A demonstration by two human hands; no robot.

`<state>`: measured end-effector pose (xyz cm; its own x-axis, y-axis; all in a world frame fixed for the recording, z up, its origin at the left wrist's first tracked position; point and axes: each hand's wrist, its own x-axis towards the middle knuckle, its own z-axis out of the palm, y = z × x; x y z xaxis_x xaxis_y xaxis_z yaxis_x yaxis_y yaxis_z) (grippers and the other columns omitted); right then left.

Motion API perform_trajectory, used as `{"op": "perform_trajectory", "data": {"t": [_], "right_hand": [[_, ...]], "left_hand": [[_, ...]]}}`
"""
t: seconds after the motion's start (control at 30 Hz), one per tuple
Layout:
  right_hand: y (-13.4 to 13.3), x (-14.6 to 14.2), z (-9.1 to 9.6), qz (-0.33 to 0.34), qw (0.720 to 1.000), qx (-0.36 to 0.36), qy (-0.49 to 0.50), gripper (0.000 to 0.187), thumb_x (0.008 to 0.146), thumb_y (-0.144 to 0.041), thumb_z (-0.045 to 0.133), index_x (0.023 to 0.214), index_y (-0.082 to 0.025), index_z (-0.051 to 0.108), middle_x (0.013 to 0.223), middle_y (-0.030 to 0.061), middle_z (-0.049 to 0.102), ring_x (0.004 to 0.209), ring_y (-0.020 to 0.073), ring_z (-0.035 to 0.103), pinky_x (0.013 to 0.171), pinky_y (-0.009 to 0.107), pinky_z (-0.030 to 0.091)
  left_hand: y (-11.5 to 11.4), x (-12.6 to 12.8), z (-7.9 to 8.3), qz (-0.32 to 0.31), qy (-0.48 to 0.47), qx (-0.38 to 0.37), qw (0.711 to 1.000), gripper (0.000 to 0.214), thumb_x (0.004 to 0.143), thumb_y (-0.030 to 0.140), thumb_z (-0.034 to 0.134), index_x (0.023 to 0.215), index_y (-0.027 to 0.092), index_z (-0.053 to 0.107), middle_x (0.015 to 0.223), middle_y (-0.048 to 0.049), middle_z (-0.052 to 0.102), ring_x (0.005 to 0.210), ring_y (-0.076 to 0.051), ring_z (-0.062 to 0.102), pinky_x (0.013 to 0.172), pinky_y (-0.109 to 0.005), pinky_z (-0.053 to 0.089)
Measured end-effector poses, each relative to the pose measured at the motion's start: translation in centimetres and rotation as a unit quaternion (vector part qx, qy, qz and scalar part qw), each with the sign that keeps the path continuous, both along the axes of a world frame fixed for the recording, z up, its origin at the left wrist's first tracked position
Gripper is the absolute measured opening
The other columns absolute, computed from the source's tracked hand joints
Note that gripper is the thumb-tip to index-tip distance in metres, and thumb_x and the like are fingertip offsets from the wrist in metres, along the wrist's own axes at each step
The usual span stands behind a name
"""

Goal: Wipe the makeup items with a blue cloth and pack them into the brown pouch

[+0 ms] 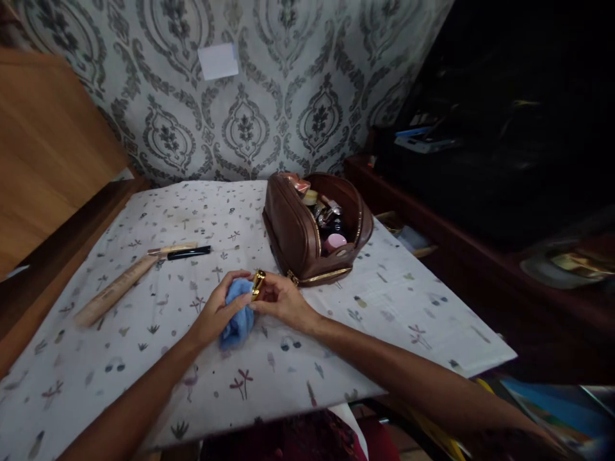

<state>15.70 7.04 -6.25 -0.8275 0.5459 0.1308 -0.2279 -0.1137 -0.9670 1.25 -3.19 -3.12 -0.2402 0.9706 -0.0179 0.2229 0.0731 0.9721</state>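
Note:
Over the front middle of the table, my left hand (218, 312) is closed around a soft blue cloth (239, 323). Against the cloth is a small shiny gold tube (258, 283), which looks like a lipstick case. My right hand (287, 303) pinches this tube from the other side, so both hands meet at it. Part of the tube is hidden by fingers. Just behind my right hand stands a brown zip makeup bag (294, 232), unzipped, with several cosmetics inside, among them a pink round-topped item (335, 242).
On the left of the patterned tablecloth (283, 378) lie a long beige tube (115, 291), a black pen-like stick (189, 253) and a slim light stick (173, 248). A wooden panel (52, 134) borders the left side. Patterned wallpaper (269, 96) covers the wall behind.

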Motion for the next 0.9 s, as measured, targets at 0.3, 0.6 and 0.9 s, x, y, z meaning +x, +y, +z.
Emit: {"op": "perform_trajectory", "data": {"t": [0.3,0.6,0.9], "right_hand": [[0.6,0.6,1.7,-0.036,0.999,-0.014,0.03,0.052,0.072,-0.06,0.079,0.096,-0.017,0.062,0.069,-0.0042,0.058,0.054,0.0074,0.05,0.05,0.021,0.04],[-0.3,2.2,4.0,-0.112,0.985,0.126,0.037,0.039,0.078,-0.053,0.076,0.089,-0.018,0.065,0.078,-0.0005,0.064,0.068,0.0111,0.058,0.06,0.023,0.046],[1.0,8.0,5.7,-0.157,0.921,0.346,0.081,0.011,0.094,-0.025,0.063,0.097,-0.016,0.068,0.089,0.0055,0.065,0.078,0.0132,0.061,0.07,0.025,0.053]], "left_hand": [[0.2,-0.6,-0.3,0.074,-0.003,-0.022,0.997,0.045,0.074,0.054,0.074,0.102,0.02,0.065,0.079,0.0017,0.066,0.071,-0.014,0.058,0.066,-0.022,0.048],[0.2,1.1,1.6,0.257,-0.179,-0.002,0.95,0.064,0.059,0.061,0.083,0.103,0.019,0.064,0.08,0.0016,0.07,0.061,-0.014,0.063,0.05,-0.019,0.048],[2.2,4.4,5.0,0.28,-0.241,-0.02,0.929,0.051,0.058,0.053,0.087,0.095,0.022,0.067,0.082,0.0019,0.071,0.067,-0.014,0.066,0.051,-0.019,0.055]]}}
